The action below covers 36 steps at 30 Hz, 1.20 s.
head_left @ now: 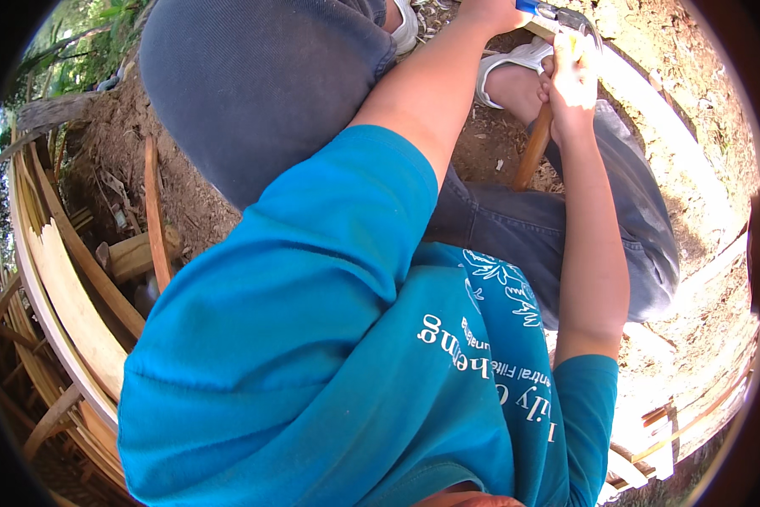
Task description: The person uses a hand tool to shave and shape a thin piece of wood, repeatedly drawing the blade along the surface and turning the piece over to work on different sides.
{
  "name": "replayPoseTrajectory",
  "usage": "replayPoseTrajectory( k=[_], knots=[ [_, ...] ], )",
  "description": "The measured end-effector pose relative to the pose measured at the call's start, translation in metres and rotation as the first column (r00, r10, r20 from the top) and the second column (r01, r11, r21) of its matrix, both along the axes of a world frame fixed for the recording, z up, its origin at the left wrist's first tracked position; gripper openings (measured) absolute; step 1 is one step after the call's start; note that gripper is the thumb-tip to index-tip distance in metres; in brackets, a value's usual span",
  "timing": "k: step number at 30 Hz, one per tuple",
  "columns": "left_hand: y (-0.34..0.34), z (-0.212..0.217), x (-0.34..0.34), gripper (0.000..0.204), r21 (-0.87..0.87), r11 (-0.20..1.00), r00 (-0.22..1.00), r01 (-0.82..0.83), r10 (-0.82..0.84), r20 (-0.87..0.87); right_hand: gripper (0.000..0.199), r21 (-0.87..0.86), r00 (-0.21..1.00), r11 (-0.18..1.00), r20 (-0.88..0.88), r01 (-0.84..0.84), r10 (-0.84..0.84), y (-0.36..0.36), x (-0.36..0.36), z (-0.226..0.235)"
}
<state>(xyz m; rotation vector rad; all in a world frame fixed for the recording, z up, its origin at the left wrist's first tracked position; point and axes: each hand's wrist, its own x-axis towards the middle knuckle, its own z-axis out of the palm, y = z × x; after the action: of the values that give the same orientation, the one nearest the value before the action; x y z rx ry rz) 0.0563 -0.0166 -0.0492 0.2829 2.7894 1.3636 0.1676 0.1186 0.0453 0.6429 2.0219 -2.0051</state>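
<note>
My left hand (pixel 491 13) is at the top edge, partly cut off by it, with the fingers closed at a blue handle (pixel 527 7). Beside that blue part is a curved metal head (pixel 579 19). It seems to belong to a hammer, though the overlap and glare make the join hard to see. My right hand (pixel 572 80) is wrapped round a wooden handle (pixel 532 156), which slants down toward my lap. Both hands are close together above my pale shoe (pixel 515 61). A pale strip of wood (pixel 542 27) shows between them.
My bent legs in dark trousers (pixel 253 93) frame the dirt ground (pixel 490 144). Long split wood strips (pixel 67 296) are stacked at the left, with one reddish stick (pixel 154 211) standing near them. A bright, sunlit length of wood (pixel 663 118) lies on the right. More strips (pixel 650 444) lie at the lower right.
</note>
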Motion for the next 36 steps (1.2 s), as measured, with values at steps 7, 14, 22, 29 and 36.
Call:
replayPoseTrajectory(
  k=[7,14,22,29,36],
  knots=[
    [-0.005,-0.008,-0.003,0.014,-0.060,0.998,0.999,0.033,-0.035,-0.030,0.028,0.028,1.000,1.000,-0.004,0.011,-0.011,0.001,-0.001,-0.009],
    [-0.002,0.002,0.000,0.012,0.037,0.999,1.000,-0.020,0.021,-0.014,0.034,0.001,0.999,1.000,-0.048,-0.003,0.003,-0.003,0.001,0.001],
    [0.012,0.010,0.000,0.012,-0.002,1.000,0.998,-0.016,0.016,-0.065,0.036,-0.108,0.994,0.991,-0.069,0.080,-0.087,0.010,0.006,0.018],
    [0.008,0.003,0.003,0.011,0.006,0.999,0.997,-0.044,0.044,-0.055,0.037,-0.089,0.994,0.994,-0.094,0.055,-0.063,0.003,0.011,0.022],
    [0.003,0.009,0.008,0.013,0.076,0.995,0.998,-0.065,0.064,0.016,0.029,-0.034,0.998,0.999,-0.062,0.022,-0.024,-0.012,0.007,0.013]
  ],
)
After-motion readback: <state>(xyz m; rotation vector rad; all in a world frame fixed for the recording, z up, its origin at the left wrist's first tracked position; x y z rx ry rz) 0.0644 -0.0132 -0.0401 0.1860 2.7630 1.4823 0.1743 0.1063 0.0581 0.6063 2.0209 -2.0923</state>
